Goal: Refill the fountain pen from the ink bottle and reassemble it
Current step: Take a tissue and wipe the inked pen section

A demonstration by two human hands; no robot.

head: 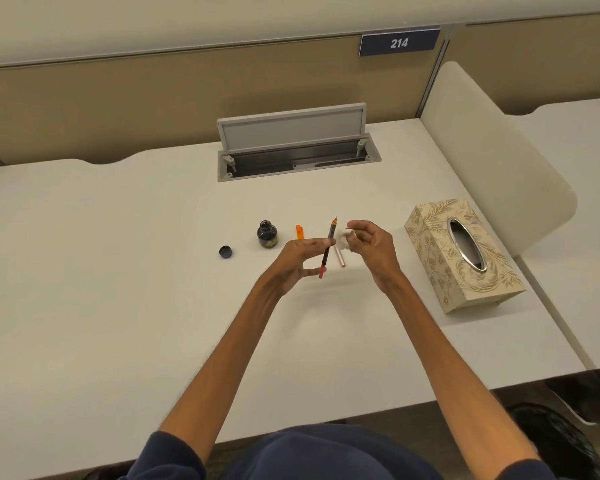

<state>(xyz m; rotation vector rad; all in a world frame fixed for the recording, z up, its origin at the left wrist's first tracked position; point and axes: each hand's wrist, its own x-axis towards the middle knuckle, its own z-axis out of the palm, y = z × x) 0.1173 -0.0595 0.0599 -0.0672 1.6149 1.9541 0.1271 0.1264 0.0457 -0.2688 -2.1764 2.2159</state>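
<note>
My pen (327, 251) is up in the air over the desk (118, 278), just in front of me. Its pointy orange tip is at the top and its red knob is at the bottom. It has no outer shell on. My left hand (297, 259) pinches it near the middle with thumb and fingertips. My right hand (371, 249) is curled round a small ball of white tissue (343, 239), right beside the top part of the pen.

I think I am wiping wet ink off the tip. To do it well, I should dab softly, keep the tip pointing up so nothing drips, and not turn the red knob, or ink may come out. After that the shell can go on.

The pale pink shell (340, 259) lies on the desk under my hands. The orange cap (300, 232) lies a bit to the left. Next comes the ink bottle (267, 234), open and standing up. Its little dark lid (225, 252) lies further left, apart from it. A flowery tissue box (465, 251) sits on the right.

The desk is white. At the back a grey flap (291, 128) stands open over a slot. Behind it is a low brown wall with a blue sign (399, 42) that says 214.
</note>
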